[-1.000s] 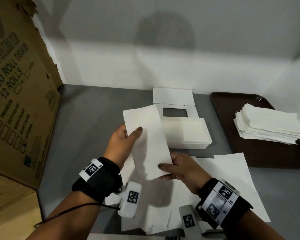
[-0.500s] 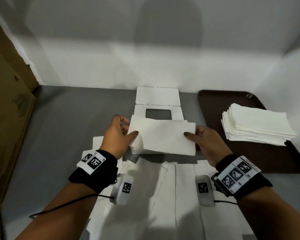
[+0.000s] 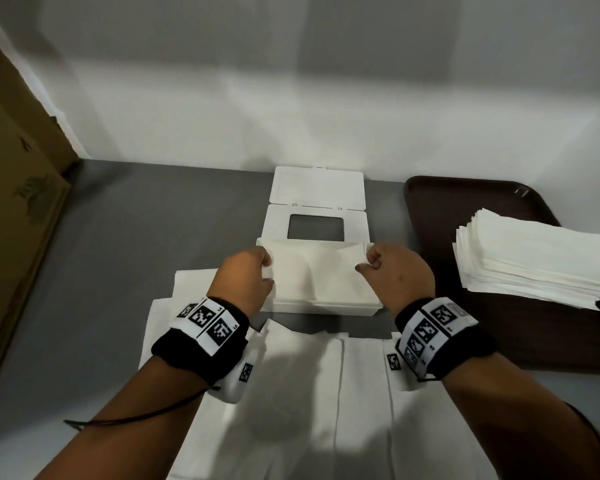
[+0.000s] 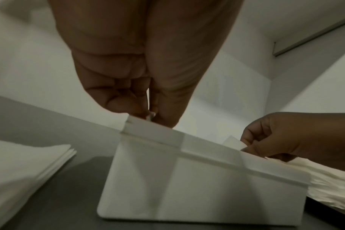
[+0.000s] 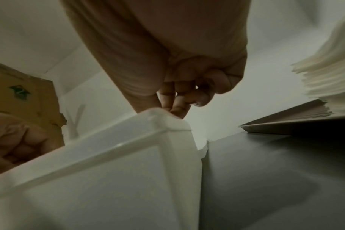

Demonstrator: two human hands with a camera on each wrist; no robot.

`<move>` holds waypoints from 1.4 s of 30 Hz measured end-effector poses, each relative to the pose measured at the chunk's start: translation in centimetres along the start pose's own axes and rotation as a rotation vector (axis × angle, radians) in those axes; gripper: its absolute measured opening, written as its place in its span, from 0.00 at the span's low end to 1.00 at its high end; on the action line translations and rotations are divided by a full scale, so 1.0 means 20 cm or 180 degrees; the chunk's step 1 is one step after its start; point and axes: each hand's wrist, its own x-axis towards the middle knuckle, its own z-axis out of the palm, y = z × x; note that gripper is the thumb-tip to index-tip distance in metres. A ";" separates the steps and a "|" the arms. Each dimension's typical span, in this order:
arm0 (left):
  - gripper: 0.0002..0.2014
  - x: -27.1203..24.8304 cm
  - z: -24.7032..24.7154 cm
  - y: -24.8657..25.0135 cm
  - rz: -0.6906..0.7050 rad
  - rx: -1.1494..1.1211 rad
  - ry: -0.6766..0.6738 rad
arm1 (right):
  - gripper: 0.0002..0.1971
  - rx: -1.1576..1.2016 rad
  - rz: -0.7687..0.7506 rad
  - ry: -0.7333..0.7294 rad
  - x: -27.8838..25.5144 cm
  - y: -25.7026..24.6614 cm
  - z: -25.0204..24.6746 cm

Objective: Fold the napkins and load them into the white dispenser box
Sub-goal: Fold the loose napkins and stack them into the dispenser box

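Note:
The white dispenser box [image 3: 319, 308] stands mid-table with its lid [image 3: 317, 188] swung open toward the wall. A folded white napkin [image 3: 319, 268] lies across the box's open top. My left hand [image 3: 253, 275] pinches its left end and my right hand [image 3: 378, 265] pinches its right end. In the left wrist view my left hand [image 4: 148, 115] pinches a bit of white paper just over the box [image 4: 187, 186] rim, and the right hand [image 4: 286, 137] holds a napkin corner [image 4: 232, 141]. The right wrist view has the right hand [image 5: 177, 107] curled over the box [image 5: 148, 155] corner.
Unfolded napkins [image 3: 326, 393] lie spread on the grey table just in front of the box. At the right, a brown tray [image 3: 465, 199] carries a stack of napkins [image 3: 534, 261]. A big cardboard carton [image 3: 14, 220] stands along the left side.
The napkin went from upright in front of me to lying level, then forward and down onto the box's open top. Both hands slid out to its two ends.

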 end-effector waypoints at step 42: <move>0.25 -0.56 -0.02 -0.51 0.0030 0.0169 -0.0665 | 0.30 -0.0283 -0.0181 -0.1370 -0.59 -0.55 0.34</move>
